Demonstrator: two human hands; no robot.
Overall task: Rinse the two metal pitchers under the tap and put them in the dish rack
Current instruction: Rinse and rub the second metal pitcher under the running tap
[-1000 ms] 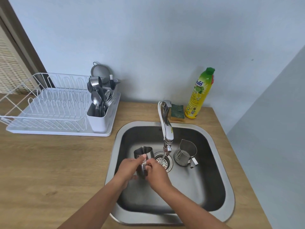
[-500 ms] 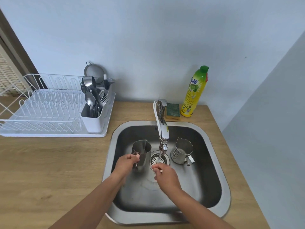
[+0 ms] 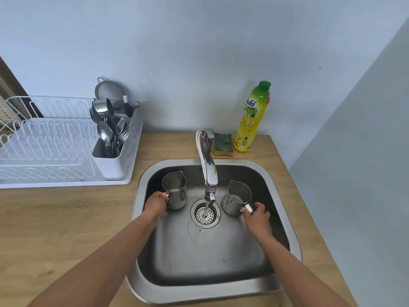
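**Both hands at the pitcher handles in the sink**

Two shiny steel pitchers with pouring spouts stand upright inside the square stainless-steel sink [image 3: 285, 189], one on each side of the round perforated drain [image 3: 205, 212]. The left metal pitcher [image 3: 176, 192] sits toward the sink's left wall, the right metal pitcher [image 3: 236, 199] toward its right wall; both have their spouts turned to the far edge and their handles turned to the near edge.

The left hand [image 3: 156, 206] is curled shut around the left pitcher's handle, its fingers wrapped over it so that the handle is mostly hidden. The right hand [image 3: 257, 216] reaches the right pitcher's handle: its fingertips [image 3: 244, 210] pinch the end of the handle, the rest of the fingers loosely bent. Whether either pitcher is lifted off the sink floor cannot be told.

Between the pitchers the curved chrome tap [image 3: 208, 167] lets a thin stream of water [image 3: 203, 214] fall onto the drain, touching neither pitcher.

On the wooden countertop [image 3: 55, 222], by the sink's far-left corner, stands the white wire dish rack [image 3: 44, 142] with a white cutlery holder full of spoons and forks [image 3: 110, 140]. Behind the tap at the counter's far edge lie a green-and-yellow sponge [image 3: 223, 141] and, just beside it, a yellow dish-soap bottle with a green cap [image 3: 252, 120].
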